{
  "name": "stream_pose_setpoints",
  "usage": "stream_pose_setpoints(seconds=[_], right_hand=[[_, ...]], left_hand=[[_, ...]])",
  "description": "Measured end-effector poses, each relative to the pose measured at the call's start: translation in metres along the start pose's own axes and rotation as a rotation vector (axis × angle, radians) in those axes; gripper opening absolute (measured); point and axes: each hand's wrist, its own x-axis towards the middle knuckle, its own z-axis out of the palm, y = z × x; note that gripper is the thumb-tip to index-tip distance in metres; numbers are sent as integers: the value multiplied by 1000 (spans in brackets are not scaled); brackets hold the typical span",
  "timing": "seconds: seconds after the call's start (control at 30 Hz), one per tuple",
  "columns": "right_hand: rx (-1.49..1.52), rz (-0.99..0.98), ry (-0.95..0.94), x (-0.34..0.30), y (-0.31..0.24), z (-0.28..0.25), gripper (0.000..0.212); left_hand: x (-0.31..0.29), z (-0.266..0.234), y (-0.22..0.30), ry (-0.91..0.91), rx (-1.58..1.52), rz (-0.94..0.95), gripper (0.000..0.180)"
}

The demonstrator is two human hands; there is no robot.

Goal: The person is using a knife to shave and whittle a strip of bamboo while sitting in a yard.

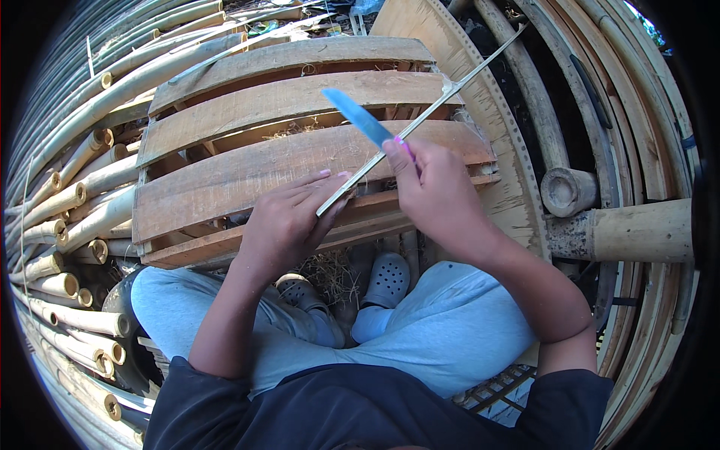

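Observation:
My right hand (439, 184) is closed around the pink handle of a knife (354, 115). Its blue-looking blade points up and to the left, and the thumb presses near the blade's base. A long, thin strip of split bamboo (457, 86) runs slantwise from my left hand (285, 221) toward the far right, passing beneath the knife by my right fingers. The left fingers are closed around the strip near its lower end, over the near edge of a wooden slatted table (240, 174). The left fingertips are partly hidden by the strip.
Cut bamboo poles (105, 180) lie stacked along the left. A curved wooden board (510, 191) leans right of the table, near a thick bamboo post (637, 231). Shavings (330, 277) lie between my feet in grey clogs (388, 279), below the table.

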Motion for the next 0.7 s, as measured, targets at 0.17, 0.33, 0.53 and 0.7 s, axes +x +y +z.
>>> stream_pose_setpoints(seconds=[0.17, 0.33, 0.53, 0.7], right_hand=[[71, -147, 33, -18, 4, 19, 43], [120, 60, -79, -5, -3, 1, 45], [356, 236, -59, 10, 16, 3, 53], [401, 232, -83, 13, 16, -4, 45]], left_hand=[[3, 1, 2, 11, -8, 30, 34], [0, -2, 3, -3, 1, -20, 34], [5, -6, 2, -79, -33, 2, 38], [13, -9, 5, -155, -38, -34, 43]])
